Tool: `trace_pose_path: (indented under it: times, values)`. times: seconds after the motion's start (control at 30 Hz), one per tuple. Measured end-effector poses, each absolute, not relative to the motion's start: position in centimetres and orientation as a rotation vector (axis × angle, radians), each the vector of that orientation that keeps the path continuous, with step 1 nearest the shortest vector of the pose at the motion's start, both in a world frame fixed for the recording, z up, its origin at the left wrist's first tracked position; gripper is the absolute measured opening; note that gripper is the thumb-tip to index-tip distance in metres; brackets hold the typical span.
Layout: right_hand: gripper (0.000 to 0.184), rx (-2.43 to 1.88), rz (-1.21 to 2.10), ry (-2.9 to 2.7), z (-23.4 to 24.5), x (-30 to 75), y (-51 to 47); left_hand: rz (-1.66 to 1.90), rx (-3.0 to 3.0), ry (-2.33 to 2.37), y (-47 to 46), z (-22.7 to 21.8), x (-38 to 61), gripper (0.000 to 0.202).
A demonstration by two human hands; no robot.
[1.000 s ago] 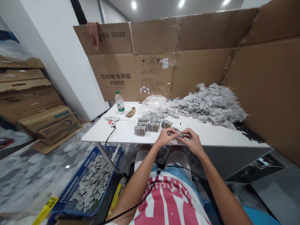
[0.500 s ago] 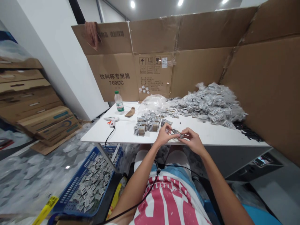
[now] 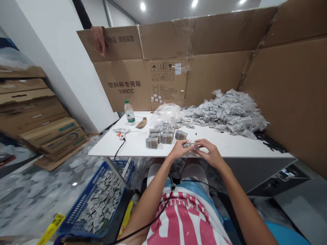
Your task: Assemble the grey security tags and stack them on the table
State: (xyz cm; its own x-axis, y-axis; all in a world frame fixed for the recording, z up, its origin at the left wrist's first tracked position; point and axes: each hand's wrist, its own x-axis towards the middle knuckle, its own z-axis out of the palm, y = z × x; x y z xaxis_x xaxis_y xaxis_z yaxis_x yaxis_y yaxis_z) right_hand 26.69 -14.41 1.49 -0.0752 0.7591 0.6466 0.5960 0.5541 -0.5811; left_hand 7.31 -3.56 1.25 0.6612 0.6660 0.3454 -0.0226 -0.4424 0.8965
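Note:
My left hand and my right hand meet just above the near edge of the white table. Between their pinched fingertips is a small grey-and-white tag. Both hands are closed on it. Just beyond my left hand stand several neat stacks of the same tags. Farther back and to the right lies a big heap of bagged tags.
A glue gun with a black cord and a water bottle sit at the table's left. A blue basket of tags stands on the floor at the left. Cardboard walls enclose the back and right. Flat cartons pile up at the left.
The hands stayed at the table's near edge, working the tag between the fingertips. The tag now lies flatter between them. The view has shifted slightly.

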Motion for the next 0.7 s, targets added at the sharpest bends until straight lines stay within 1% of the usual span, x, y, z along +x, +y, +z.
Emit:
trace_pose_path:
  times: [0.2, 0.37, 0.5, 0.7]
  values:
    - [0.012, -1.135, 0.095, -1.794, 1.3, 27.2, -14.5, 0.873, 1.843, 0.534, -3.6, 0.9, 7.5, 0.053]
    - [0.014, -1.136, 0.138, -1.668, 1.2, 27.9, -14.4, 1.052, 1.833, 0.624, -3.7, 1.0, 7.6, 0.054]
    - [0.020, -1.158, 0.255, -1.594, 0.3, 28.7, -14.0, 1.134, 1.798, 0.627, -3.7, 1.1, 7.6, 0.054]
    - [0.027, -1.192, 0.502, -1.563, -1.5, 29.4, -13.5, 1.146, 1.792, 0.637, -3.6, 0.8, 7.6, 0.054]
